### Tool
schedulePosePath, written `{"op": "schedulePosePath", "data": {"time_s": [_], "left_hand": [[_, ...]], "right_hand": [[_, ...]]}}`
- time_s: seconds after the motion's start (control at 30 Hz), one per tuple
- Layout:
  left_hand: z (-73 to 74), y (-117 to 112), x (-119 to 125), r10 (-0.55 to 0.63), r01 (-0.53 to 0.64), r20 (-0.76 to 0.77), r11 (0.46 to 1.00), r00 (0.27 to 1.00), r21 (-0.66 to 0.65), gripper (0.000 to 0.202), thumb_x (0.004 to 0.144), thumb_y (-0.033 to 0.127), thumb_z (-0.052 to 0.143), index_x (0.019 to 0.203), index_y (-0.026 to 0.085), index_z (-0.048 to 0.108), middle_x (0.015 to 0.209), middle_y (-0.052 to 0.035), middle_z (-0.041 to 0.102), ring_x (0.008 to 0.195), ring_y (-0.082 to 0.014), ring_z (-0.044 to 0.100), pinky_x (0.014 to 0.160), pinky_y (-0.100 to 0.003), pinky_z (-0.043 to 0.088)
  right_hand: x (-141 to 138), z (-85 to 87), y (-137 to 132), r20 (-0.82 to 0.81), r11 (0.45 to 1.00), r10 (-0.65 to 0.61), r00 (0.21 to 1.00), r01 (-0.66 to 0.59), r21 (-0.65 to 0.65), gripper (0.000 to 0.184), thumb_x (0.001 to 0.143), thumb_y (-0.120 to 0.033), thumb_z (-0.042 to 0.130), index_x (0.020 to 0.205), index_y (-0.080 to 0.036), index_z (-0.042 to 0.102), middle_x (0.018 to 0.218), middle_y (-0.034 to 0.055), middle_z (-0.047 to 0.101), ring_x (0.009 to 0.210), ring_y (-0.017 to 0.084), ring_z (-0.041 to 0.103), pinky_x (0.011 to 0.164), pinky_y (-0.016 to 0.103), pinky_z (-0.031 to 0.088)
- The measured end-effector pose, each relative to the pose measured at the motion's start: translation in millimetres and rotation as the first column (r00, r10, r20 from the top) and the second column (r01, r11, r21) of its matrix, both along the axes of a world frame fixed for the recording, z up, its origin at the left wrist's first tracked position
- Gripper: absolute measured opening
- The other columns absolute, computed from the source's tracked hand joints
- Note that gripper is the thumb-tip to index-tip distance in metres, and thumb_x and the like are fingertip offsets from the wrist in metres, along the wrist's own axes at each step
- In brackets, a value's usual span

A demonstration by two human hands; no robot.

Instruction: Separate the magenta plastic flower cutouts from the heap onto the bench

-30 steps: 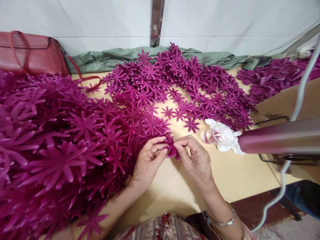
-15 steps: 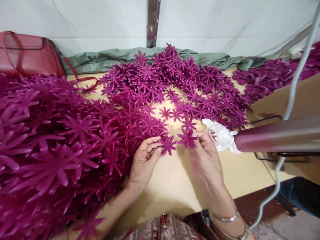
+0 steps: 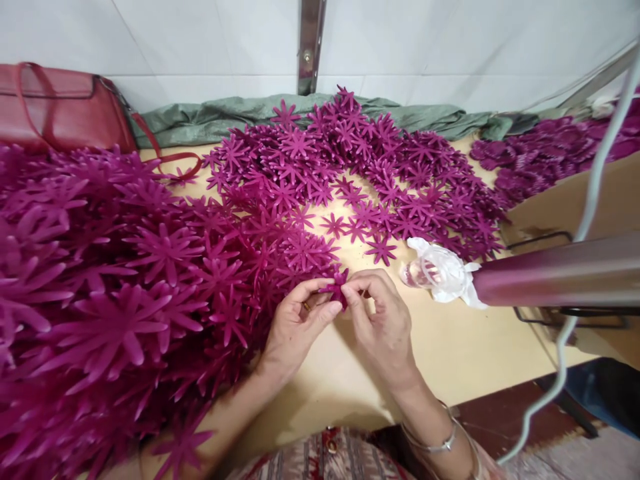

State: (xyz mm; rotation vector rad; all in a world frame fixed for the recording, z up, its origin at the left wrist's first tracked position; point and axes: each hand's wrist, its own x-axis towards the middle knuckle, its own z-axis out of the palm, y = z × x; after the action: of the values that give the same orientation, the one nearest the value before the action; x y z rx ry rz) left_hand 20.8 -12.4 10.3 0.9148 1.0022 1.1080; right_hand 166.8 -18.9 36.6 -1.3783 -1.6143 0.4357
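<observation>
Purple star-shaped petal pieces (image 3: 339, 289) are pinched between my two hands, low over the table. My left hand (image 3: 300, 317) is closed on them from the left, thumb and index finger at their edge. From the other side, the fingertips of my right hand (image 3: 383, 320) press on the same spot. Fingers partly hide the pieces, so I cannot tell how many lie together. Left of my left hand rises a large heap of like petal pieces (image 3: 165, 253). A single loose petal piece (image 3: 381, 249) lies just beyond my right hand.
A second heap of petal pieces (image 3: 295, 147) runs along the table's back. To the right, white crumpled wrapping (image 3: 440, 270) sits at the end of a purple-and-silver cylinder (image 3: 550, 270). A pale cable (image 3: 590, 193) crosses there. A red handbag (image 3: 65, 107) stands back left.
My right hand has moved left with its petal piece to meet the one in my left hand. The two pieces, apart before, are now together between my fingertips.
</observation>
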Motion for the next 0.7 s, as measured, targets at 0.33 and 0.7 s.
{"op": "schedulePosePath", "data": {"time_s": [0.33,0.7], "left_hand": [[-2.7,1,-1,0.065,-0.064,-0.068,0.998,0.996,0.019,0.018,0.089,0.037,0.076,0.091,0.019,0.073,0.086,-0.0013,0.073,0.080,-0.0149,0.062,0.078,-0.026,0.049],[-5.6,1,-2,0.037,-0.039,-0.055,0.999,0.998,-0.031,0.018,0.091,0.036,0.074,0.098,0.019,0.076,0.090,-0.0015,0.074,0.080,-0.0141,0.061,0.079,-0.025,0.048]], "right_hand": [[2,0.9,2,-0.308,0.978,0.023,0.951,-0.085,-0.189,0.020,0.102,-0.030,0.063,0.083,-0.022,0.064,0.079,-0.0002,0.061,0.075,0.016,0.059,0.071,0.030,0.049],[15,20.9,15,-0.338,0.984,-0.168,0.926,0.178,-0.003,0.009,0.103,-0.031,0.063,0.108,-0.025,0.068,0.098,0.0023,0.068,0.089,0.017,0.066,0.082,0.033,0.057]]}}
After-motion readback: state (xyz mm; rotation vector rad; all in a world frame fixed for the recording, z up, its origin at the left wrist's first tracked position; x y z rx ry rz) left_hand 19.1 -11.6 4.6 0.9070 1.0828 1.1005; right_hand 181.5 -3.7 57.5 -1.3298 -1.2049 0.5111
